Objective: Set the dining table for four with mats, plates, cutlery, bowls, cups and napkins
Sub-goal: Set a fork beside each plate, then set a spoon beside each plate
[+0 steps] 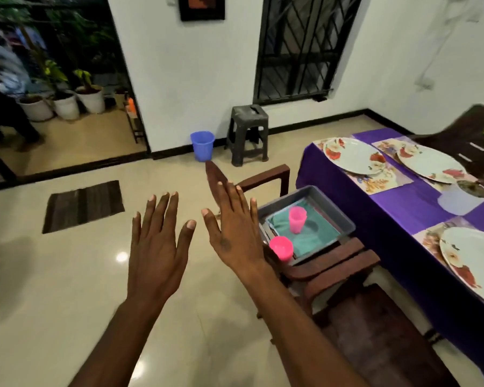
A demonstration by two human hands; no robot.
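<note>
Left hand [154,247]: held flat over the bare floor, palm down, fingers straight and spread wide, holding nothing. Well apart from anything the task needs.

Right hand [231,230]: also flat, fingers straight and close together, thumb out to the left, holding nothing. It hovers just left of the grey tray [330,208], which sits on a wooden chair [327,263] drawn up to the table.

Tray contents: a teal cloth [316,233] lining the bottom; one pink cup [297,219] upright on the cloth near the middle; a second pink cup [281,248] upright at the tray's near left corner, whether inside the rim or just outside I cannot tell.

Key relation: both cups lie right of the right hand's fingers, the corner cup nearest. Right hand is clearly the closer one.

Table [403,202], far right: purple cloth, three plates [352,156] on floral mats [386,181], no cups yet.
</note>
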